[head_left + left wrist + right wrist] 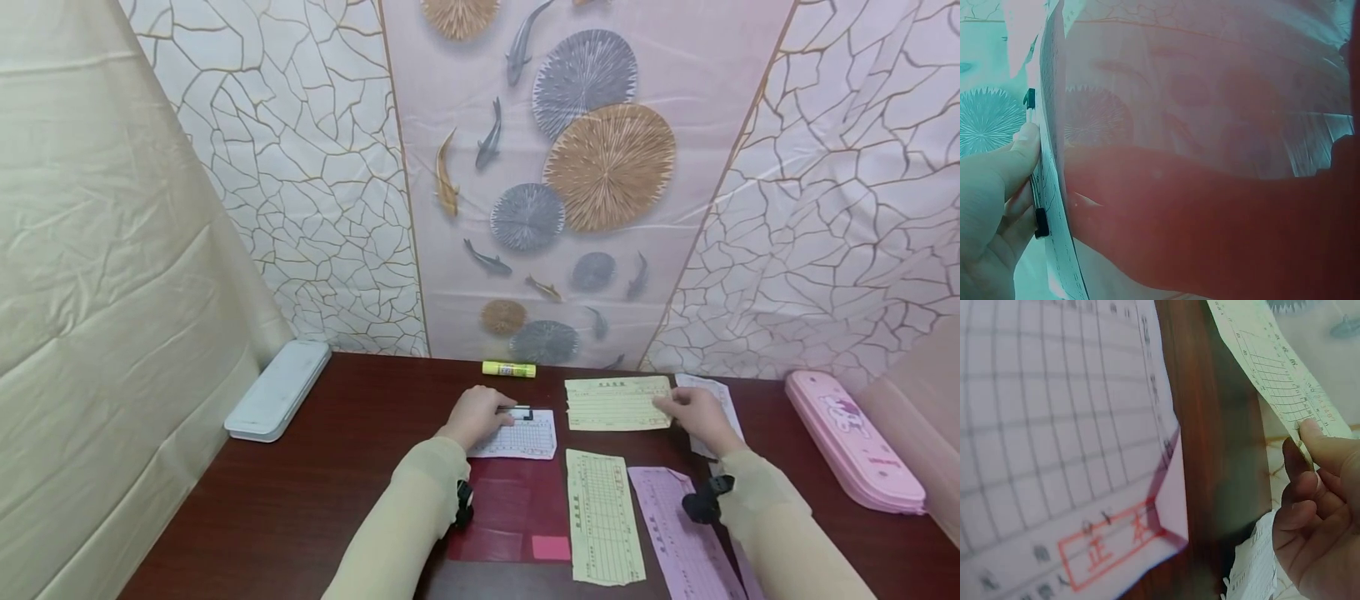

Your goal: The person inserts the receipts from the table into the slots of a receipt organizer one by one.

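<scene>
My left hand (477, 417) pinches the clip (1034, 175) of a red see-through folder (498, 500), a thin fastener with black ends in the left wrist view. Under the clip lies a white printed form (534, 437) with a grid. Between thumb and fingers, my right hand (697, 418) holds the right edge of a yellow receipt slip (615, 404), seen from the side in the right wrist view. Below it on the table are a second yellow slip (606, 517) and a purple slip (678, 525), which lies under my right wrist.
A white paper (705, 383) lies behind my right hand. A yellow glue stick (508, 369) rests at the table's back edge. To the left is a pale pencil case (277, 390); to the right, a pink one (855, 442). Patterned cloth hangs behind the table.
</scene>
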Tool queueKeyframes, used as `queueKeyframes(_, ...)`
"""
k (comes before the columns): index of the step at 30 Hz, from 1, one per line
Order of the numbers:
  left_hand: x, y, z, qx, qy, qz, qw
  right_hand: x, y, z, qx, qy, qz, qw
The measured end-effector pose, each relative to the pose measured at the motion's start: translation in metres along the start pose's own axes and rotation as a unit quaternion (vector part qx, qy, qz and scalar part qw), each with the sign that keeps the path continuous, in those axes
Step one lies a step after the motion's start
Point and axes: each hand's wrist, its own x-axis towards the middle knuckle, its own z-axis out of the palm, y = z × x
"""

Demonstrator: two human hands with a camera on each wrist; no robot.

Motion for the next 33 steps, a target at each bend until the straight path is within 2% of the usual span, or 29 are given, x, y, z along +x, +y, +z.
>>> queueKeyframes(5,-0.001,0.003,-0.002,0.016,-0.007,0.001,0.9998,-0.006,-0.009,0.002,0.041,-0.021,0.025,0.9986)
queueKeyframes(13,-0.001,0.003,-0.001,0.013,-0.003,0.012,0.9998,-0.015,-0.019,0.005,0.057,-0.033,0.063,0.9958)
queueKeyframes(18,-0.002,0.001,-0.001,0.016,0.006,0.020,0.9997,-0.022,-0.025,0.009,0.077,-0.036,0.055,0.9949)
queueKeyframes(26,-0.002,0.001,0.000,0.041,0.005,0.026,0.9988,-0.032,-0.032,0.023,0.122,-0.063,0.053,0.9891)
queueKeyframes(33,0.000,0.001,0.001,0.027,-0.002,0.021,0.9994,-0.041,-0.041,0.035,0.122,-0.077,0.062,0.9875)
